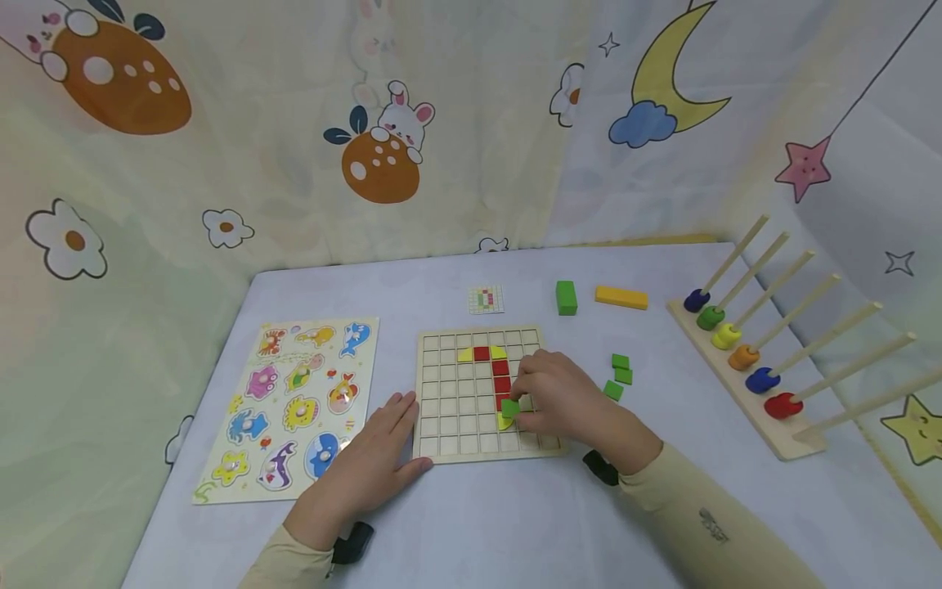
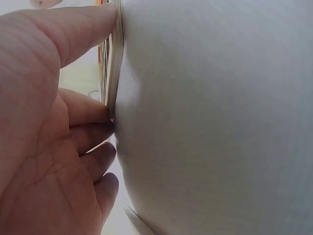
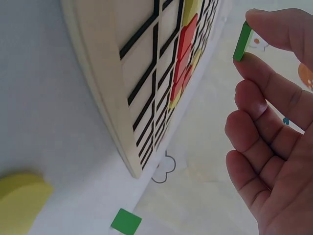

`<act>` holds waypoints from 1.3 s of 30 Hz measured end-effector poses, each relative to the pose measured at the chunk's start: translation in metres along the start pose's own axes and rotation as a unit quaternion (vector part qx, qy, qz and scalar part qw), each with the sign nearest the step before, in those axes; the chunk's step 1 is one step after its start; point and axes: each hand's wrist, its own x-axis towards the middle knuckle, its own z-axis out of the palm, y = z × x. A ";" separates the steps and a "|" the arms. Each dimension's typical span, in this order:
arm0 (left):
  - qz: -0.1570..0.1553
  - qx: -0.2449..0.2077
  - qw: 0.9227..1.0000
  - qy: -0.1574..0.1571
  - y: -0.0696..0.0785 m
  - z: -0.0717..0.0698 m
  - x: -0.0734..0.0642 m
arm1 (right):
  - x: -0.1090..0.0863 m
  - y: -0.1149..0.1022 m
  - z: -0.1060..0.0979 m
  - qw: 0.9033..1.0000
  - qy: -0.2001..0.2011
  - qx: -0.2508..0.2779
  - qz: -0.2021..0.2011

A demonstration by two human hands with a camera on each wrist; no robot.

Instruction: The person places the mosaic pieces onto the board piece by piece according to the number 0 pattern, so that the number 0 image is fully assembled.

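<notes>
A green tile (image 1: 509, 408) is pinched in the grip of the right hand (image 1: 553, 396), between thumb and fingertip, and held above the lower right part of a grid board (image 1: 450, 408), near red tiles (image 1: 502, 384). The board's lower left corner is touched by the left hand (image 1: 377, 444), its grip relaxed. Three loose squares (image 1: 623, 376), also green, are seen on the worktop (image 1: 508, 523).

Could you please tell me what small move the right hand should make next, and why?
The right hand should probably lower the green tile into a bare cell of the grid board: it pinches the tile clear of the board, many cells are unfilled, and the left hand touches the board's edge.
</notes>
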 end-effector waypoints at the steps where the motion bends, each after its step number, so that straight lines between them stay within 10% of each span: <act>1: 0.000 0.000 1.000 -0.001 0.000 0.000 0.000 | 0.002 -0.001 0.001 1.000 -0.001 0.001 -0.002; 39: -0.008 0.001 1.000 -0.006 0.001 -0.001 0.001 | 0.022 -0.018 0.031 0.999 -0.046 -0.001 0.003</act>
